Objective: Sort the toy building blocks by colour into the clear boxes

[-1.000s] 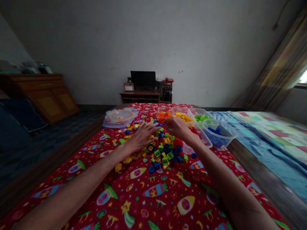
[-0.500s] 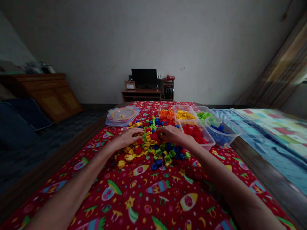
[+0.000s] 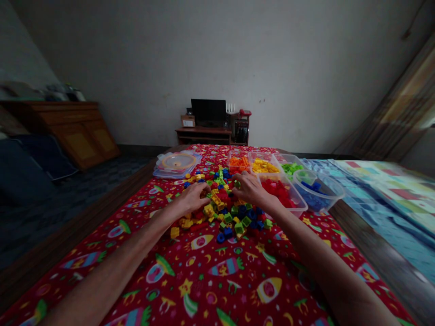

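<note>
A pile of small plastic blocks (image 3: 227, 213) in red, yellow, green and blue lies on a red rocket-print cloth (image 3: 217, 276). My left hand (image 3: 193, 198) rests on the pile's left side with its fingers curled down into the blocks; what they hold is hidden. On the pile's far right side, my right hand (image 3: 250, 189) has its fingers bent, pinching a green block (image 3: 237, 184) at the fingertips. Just right of that hand stands a clear tub of red blocks (image 3: 283, 192).
Behind the pile stand clear tubs of orange blocks (image 3: 238, 163), yellow blocks (image 3: 262, 165) and green blocks (image 3: 291, 167). A round bowl of blue blocks (image 3: 317, 189) sits at the right. Stacked lids (image 3: 176, 163) lie at the far left. A patterned blanket (image 3: 380, 190) lies to the right.
Both hands have drawn back from the far tubs onto the pile. The left hand's spread fingers have curled in. The right hand has come to the pile's far side.
</note>
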{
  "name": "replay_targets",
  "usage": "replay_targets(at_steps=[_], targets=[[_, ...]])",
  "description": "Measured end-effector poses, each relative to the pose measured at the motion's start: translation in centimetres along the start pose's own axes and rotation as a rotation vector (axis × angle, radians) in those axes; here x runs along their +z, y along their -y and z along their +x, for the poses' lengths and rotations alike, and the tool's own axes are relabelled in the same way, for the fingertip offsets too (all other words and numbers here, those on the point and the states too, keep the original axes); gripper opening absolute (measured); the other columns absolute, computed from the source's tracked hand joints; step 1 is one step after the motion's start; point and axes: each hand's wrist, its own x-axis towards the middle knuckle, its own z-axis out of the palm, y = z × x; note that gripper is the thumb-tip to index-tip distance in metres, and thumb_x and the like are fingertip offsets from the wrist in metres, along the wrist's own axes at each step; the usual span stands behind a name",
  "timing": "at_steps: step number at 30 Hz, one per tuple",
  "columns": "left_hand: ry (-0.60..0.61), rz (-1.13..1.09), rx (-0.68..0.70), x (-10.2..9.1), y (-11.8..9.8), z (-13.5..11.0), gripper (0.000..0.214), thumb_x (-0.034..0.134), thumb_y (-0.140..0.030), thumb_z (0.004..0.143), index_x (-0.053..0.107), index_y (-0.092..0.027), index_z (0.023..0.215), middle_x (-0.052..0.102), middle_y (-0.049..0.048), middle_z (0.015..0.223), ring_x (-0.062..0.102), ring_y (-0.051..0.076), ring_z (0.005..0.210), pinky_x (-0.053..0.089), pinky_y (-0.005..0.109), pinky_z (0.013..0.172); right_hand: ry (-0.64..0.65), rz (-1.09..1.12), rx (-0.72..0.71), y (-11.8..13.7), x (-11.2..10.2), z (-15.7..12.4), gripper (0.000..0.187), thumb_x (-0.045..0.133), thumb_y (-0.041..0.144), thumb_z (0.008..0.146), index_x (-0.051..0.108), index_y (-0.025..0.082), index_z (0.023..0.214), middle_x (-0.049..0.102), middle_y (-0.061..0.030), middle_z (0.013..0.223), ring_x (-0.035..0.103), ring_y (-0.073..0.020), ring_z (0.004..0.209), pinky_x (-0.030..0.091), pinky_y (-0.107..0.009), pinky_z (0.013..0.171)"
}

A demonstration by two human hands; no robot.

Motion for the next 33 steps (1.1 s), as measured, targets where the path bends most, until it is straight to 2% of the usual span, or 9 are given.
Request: replay_targets(at_steps=[3, 7, 11, 14, 18, 23, 26, 29, 33], targets=[[0.002, 0.010, -0.021, 0.0, -0.7, -0.3, 0.018, 0.058, -0.028, 0.067, 0.061, -0.021, 0.084, 0.069, 0.0052, 0.088, 0.065, 0.025, 0.085, 0.052, 0.037, 0.080, -0.002, -0.002, -0.004, 0.0, 0.1, 0.0, 0.024, 0.052, 0.020, 0.081, 0.067, 0.013, 0.099, 0.063, -0.0115, 0.086, 0.056, -0.0198, 0.083, 0.040, -0.027, 0.073], [-0.029, -0.051, -0.005, -0.2, -1.1, -0.4, 0.033, 0.055, -0.021, 0.065, 0.059, -0.020, 0.097, 0.068, 0.0067, 0.096, 0.065, 0.025, 0.091, 0.052, 0.038, 0.084, 0.010, -0.029, -0.007, 0.1, -0.3, 0.0, 0.021, 0.052, 0.019, 0.082, 0.069, 0.014, 0.091, 0.064, -0.0113, 0.082, 0.056, -0.0206, 0.084, 0.039, -0.027, 0.072], [-0.096, -0.181, 0.004, -0.3, -0.7, -0.2, 0.043, 0.054, -0.022, 0.067, 0.057, -0.020, 0.110, 0.068, 0.0050, 0.095, 0.066, 0.022, 0.090, 0.054, 0.035, 0.083, -0.012, -0.005, 0.010, 0.4, -0.9, -0.1, 0.023, 0.049, 0.019, 0.084, 0.069, 0.013, 0.094, 0.067, -0.0122, 0.086, 0.058, -0.0199, 0.085, 0.039, -0.027, 0.074], [-0.121, -0.285, 0.016, -0.2, -0.4, -0.1, 0.046, 0.054, -0.023, 0.068, 0.057, -0.018, 0.114, 0.067, 0.0061, 0.097, 0.065, 0.021, 0.090, 0.056, 0.034, 0.079, 0.011, 0.012, 0.025, 0.5, -1.2, -0.1, 0.023, 0.047, 0.017, 0.084, 0.069, 0.014, 0.092, 0.069, -0.0107, 0.085, 0.059, -0.0179, 0.078, 0.037, -0.026, 0.069], [-0.147, -0.408, -0.008, 0.0, -0.4, 0.0, 0.047, 0.056, -0.026, 0.067, 0.059, -0.017, 0.113, 0.064, 0.0081, 0.103, 0.064, 0.020, 0.093, 0.057, 0.033, 0.077, 0.031, 0.011, 0.005, 0.3, -1.1, 0.1, 0.021, 0.046, 0.021, 0.087, 0.067, 0.015, 0.084, 0.066, -0.0073, 0.074, 0.054, -0.0148, 0.066, 0.032, -0.026, 0.062], [-0.124, -0.549, -0.043, -0.4, -0.5, 0.2, 0.045, 0.058, -0.028, 0.064, 0.062, -0.017, 0.107, 0.064, 0.0085, 0.108, 0.063, 0.022, 0.099, 0.055, 0.036, 0.083, 0.025, 0.000, -0.040, -0.3, -0.5, 0.2, 0.024, 0.044, 0.027, 0.091, 0.064, 0.015, 0.082, 0.062, -0.0062, 0.070, 0.049, -0.0132, 0.062, 0.029, -0.027, 0.061], [-0.088, -0.646, -0.099, -1.0, -0.6, 0.0, 0.042, 0.063, -0.033, 0.064, 0.063, -0.016, 0.103, 0.066, 0.0080, 0.107, 0.065, 0.023, 0.096, 0.054, 0.038, 0.085, 0.027, -0.003, -0.063, -0.4, -0.4, 0.1, 0.020, 0.046, 0.020, 0.086, 0.065, 0.015, 0.089, 0.063, -0.0067, 0.072, 0.049, -0.0135, 0.062, 0.029, -0.027, 0.060], [-0.063, -0.756, -0.185, -1.6, -0.8, -0.5, 0.041, 0.067, -0.037, 0.066, 0.062, -0.016, 0.102, 0.069, 0.0064, 0.099, 0.067, 0.023, 0.092, 0.054, 0.035, 0.081, 0.044, 0.010, -0.078, -0.3, -0.6, -0.1, 0.024, 0.049, 0.011, 0.080, 0.067, 0.013, 0.095, 0.066, -0.0077, 0.075, 0.050, -0.0139, 0.065, 0.030, -0.026, 0.061], [-0.076, -0.934, -0.275, -2.1, -1.3, -1.0, 0.044, 0.069, -0.036, 0.065, 0.062, -0.016, 0.104, 0.068, 0.0055, 0.097, 0.066, 0.021, 0.089, 0.053, 0.032, 0.077, 0.019, 0.094, -0.046, 0.0, -1.0, 0.0, 0.026, 0.049, 0.013, 0.083, 0.070, 0.014, 0.097, 0.069, -0.0087, 0.082, 0.057, -0.0155, 0.071, 0.035, -0.025, 0.064]])
